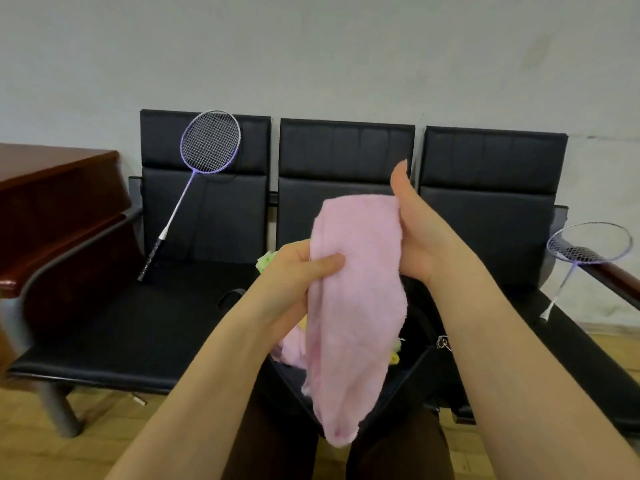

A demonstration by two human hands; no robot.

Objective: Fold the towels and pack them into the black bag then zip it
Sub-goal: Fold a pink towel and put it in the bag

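Pink towel held up over the open black bag: left hand pinching its edge, right hand gripping the top. Risk: loose hanging end unfolds or snags the bag rim going in.

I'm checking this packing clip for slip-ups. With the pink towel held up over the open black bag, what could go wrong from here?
1. The pink towel hangs long and loose from the left hand and right hand; its fold may fall open.
2. Its lower end dangles past the black bag front edge, so it might land half outside.
3. Cloth left over the edge could catch in the zip.
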